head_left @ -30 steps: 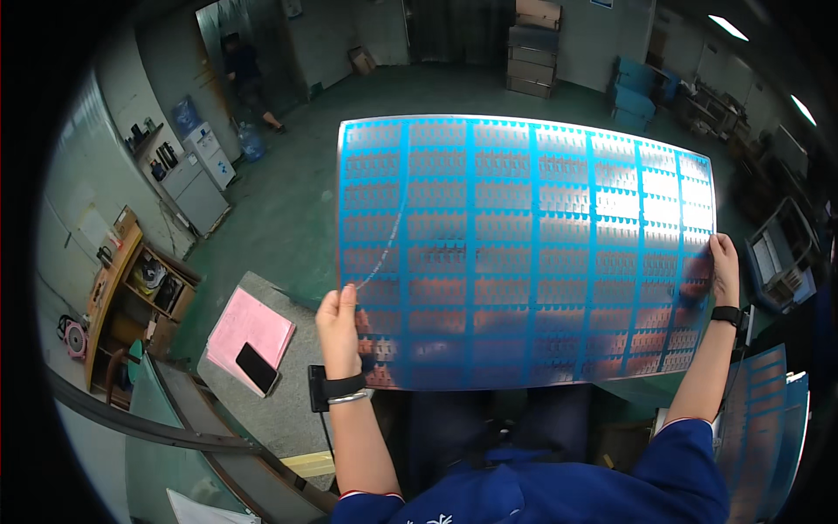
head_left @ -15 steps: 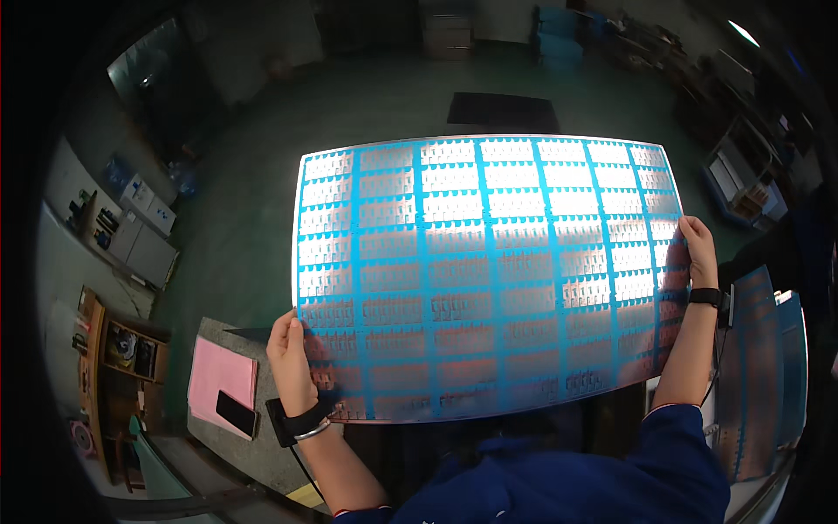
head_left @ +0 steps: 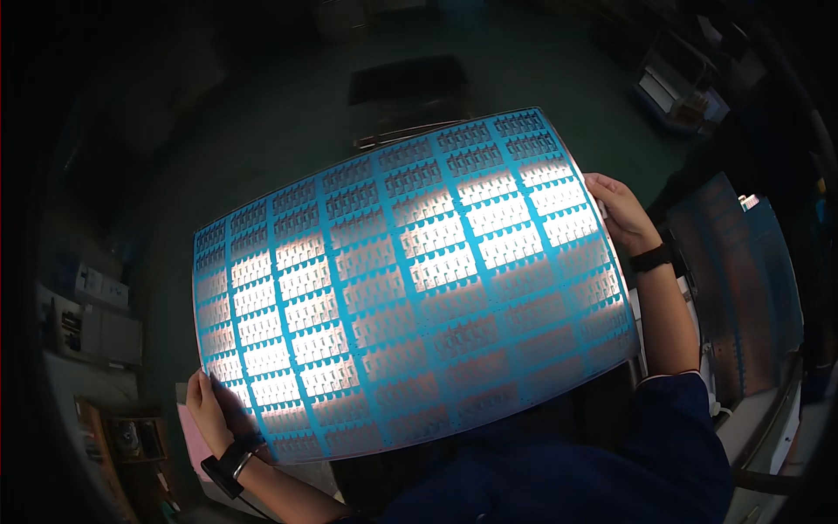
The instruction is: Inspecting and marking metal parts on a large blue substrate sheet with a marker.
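A large thin circuit panel [head_left: 375, 306] hangs in front of me, held between both hands. Rows of coppery, shiny patterned blocks cover it, divided by bright blue strips. It slants, its left end lower than its right, and strong reflections streak across it. My left hand [head_left: 209, 415] grips the panel's lower left edge, thumb in front; its other fingers are partly hidden. At the upper right edge, my right hand [head_left: 621, 210] is closed on the same panel, with its fingertips partly behind the rim. Each wrist wears a black band.
Similar coppery blue panels [head_left: 738, 297] stand at my right. Pink sheets [head_left: 194, 441] lie beyond my left hand. A dark flat-topped object [head_left: 408, 80] stands past the panel, a cart [head_left: 672, 92] at far right, and a wooden shelf unit [head_left: 131, 437] at lower left.
The panel has shifted left and tipped, its left end dropping and right end rising. Both hands have moved left with it, still gripping. Its bright reflections have changed place, and my view has turned.
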